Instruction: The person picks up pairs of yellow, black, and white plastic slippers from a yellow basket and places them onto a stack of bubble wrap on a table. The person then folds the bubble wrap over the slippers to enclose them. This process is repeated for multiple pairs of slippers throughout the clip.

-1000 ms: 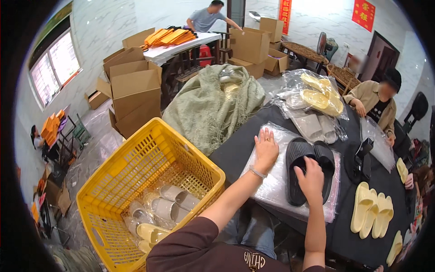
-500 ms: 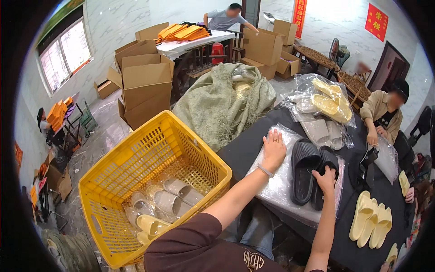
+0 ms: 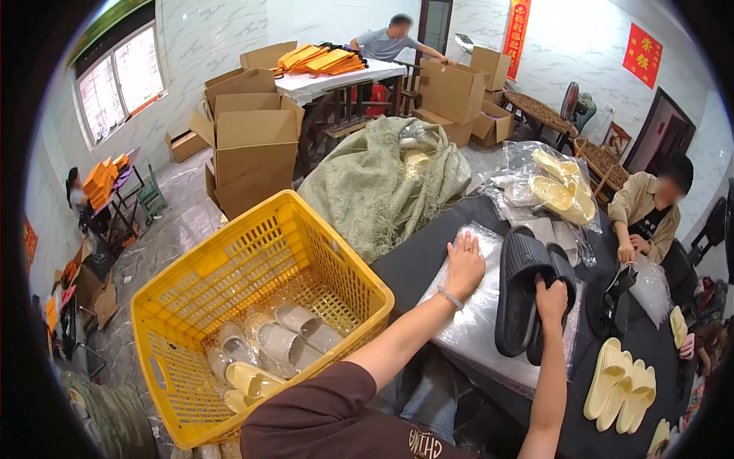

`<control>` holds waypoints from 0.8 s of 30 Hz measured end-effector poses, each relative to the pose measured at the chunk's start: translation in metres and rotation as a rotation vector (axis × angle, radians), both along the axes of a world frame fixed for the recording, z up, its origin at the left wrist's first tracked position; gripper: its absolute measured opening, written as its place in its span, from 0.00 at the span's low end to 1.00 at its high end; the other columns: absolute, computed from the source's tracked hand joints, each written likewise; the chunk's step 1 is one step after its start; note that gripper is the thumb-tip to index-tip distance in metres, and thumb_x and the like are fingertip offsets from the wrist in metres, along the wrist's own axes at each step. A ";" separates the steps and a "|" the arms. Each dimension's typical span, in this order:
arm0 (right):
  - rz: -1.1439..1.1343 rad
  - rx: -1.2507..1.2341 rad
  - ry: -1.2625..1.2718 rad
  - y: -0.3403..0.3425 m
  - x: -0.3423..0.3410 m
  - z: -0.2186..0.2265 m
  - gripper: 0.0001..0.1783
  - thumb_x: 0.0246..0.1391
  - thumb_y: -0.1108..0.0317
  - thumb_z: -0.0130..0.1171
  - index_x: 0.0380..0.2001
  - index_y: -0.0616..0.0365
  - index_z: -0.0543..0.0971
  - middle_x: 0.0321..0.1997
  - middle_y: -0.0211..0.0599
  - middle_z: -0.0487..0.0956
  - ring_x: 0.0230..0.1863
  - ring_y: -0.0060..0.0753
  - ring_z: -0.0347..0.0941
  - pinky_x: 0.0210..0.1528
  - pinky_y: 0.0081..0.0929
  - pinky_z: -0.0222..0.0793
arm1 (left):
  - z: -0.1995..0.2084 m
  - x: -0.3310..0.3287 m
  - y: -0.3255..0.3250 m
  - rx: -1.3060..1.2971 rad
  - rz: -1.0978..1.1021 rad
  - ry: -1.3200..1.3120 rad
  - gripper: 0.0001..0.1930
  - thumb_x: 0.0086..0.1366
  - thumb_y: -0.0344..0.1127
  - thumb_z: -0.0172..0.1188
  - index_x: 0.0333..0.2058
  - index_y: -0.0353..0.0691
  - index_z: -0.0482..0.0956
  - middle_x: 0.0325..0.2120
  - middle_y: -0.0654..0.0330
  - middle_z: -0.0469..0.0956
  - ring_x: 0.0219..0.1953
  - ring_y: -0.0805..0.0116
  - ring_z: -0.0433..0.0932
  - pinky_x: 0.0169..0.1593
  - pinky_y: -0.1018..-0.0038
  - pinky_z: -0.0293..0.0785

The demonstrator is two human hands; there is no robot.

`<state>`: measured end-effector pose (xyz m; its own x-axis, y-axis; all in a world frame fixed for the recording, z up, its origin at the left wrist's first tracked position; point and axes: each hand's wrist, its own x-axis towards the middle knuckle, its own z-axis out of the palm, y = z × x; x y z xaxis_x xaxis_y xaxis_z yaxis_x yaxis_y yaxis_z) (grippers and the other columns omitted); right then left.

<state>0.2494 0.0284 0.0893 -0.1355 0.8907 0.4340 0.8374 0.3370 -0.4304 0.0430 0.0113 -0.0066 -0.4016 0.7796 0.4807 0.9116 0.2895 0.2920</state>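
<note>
My left hand (image 3: 465, 266) lies flat with its fingers stretched on a stack of clear plastic bags (image 3: 461, 325). My right hand (image 3: 551, 300) grips a pair of black slide sandals (image 3: 518, 294) at their inner edges, over the right part of the stack. The sandals sit side by side with their ribbed straps pointing away from me. Part of the right-hand sandal is hidden behind my fingers. Just beyond the stack lie bagged grey slides (image 3: 567, 236) and bagged pale-yellow slides (image 3: 562, 187).
To my left stands a yellow plastic crate (image 3: 294, 200) with bagged grey and yellow slides. Loose yellow slides (image 3: 621, 386) and black sandals (image 3: 608, 302) lie on the black-covered table (image 3: 405, 268). A co-worker (image 3: 650, 206) handles clear bags at right. A woven sack (image 3: 375, 183) and cartons (image 3: 256, 145) stand ahead.
The black slides look larger and sit slightly farther from me, seemingly raised off the bags in my right hand. My left hand stays flat on the stack. The view has shifted slightly.
</note>
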 end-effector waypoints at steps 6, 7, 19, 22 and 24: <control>0.183 -0.157 0.027 -0.017 -0.057 -0.031 0.25 0.49 0.54 0.58 0.34 0.71 0.77 0.37 0.61 0.77 0.42 0.59 0.73 0.44 0.43 0.67 | -0.018 -0.009 0.006 -0.050 -0.042 0.063 0.32 0.63 0.50 0.44 0.62 0.40 0.56 0.64 0.49 0.51 0.65 0.49 0.49 0.61 0.46 0.50; 0.121 -0.238 -0.088 -0.025 -0.061 -0.035 0.27 0.49 0.51 0.57 0.36 0.71 0.76 0.41 0.60 0.75 0.44 0.62 0.72 0.46 0.46 0.67 | -0.022 -0.010 0.004 -0.045 -0.063 0.071 0.32 0.62 0.51 0.44 0.62 0.41 0.55 0.64 0.49 0.51 0.65 0.49 0.49 0.61 0.46 0.50; -0.186 -0.171 -0.161 -0.007 0.031 -0.050 0.27 0.50 0.48 0.53 0.31 0.69 0.76 0.40 0.57 0.75 0.41 0.60 0.73 0.45 0.50 0.67 | 0.002 0.001 0.000 0.008 -0.011 -0.039 0.28 0.63 0.45 0.44 0.59 0.37 0.62 0.63 0.51 0.55 0.65 0.55 0.52 0.61 0.50 0.52; -0.269 -0.175 -0.123 -0.001 0.059 -0.052 0.28 0.52 0.49 0.52 0.33 0.71 0.76 0.41 0.58 0.74 0.42 0.61 0.73 0.45 0.49 0.67 | 0.002 0.000 0.001 0.013 -0.006 -0.038 0.28 0.63 0.45 0.44 0.59 0.37 0.62 0.63 0.51 0.55 0.65 0.55 0.52 0.61 0.50 0.52; -0.309 -0.130 -0.082 0.000 0.068 -0.058 0.29 0.53 0.49 0.51 0.35 0.72 0.75 0.42 0.57 0.74 0.42 0.60 0.73 0.45 0.48 0.67 | 0.002 0.001 0.001 0.011 -0.004 -0.038 0.28 0.63 0.45 0.44 0.59 0.37 0.62 0.63 0.51 0.55 0.65 0.55 0.52 0.61 0.51 0.52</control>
<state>0.3179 0.0281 0.0310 0.1196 0.9421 0.3131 0.9247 0.0090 -0.3805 0.0436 0.0124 -0.0046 -0.4166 0.7760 0.4736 0.9008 0.2822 0.3300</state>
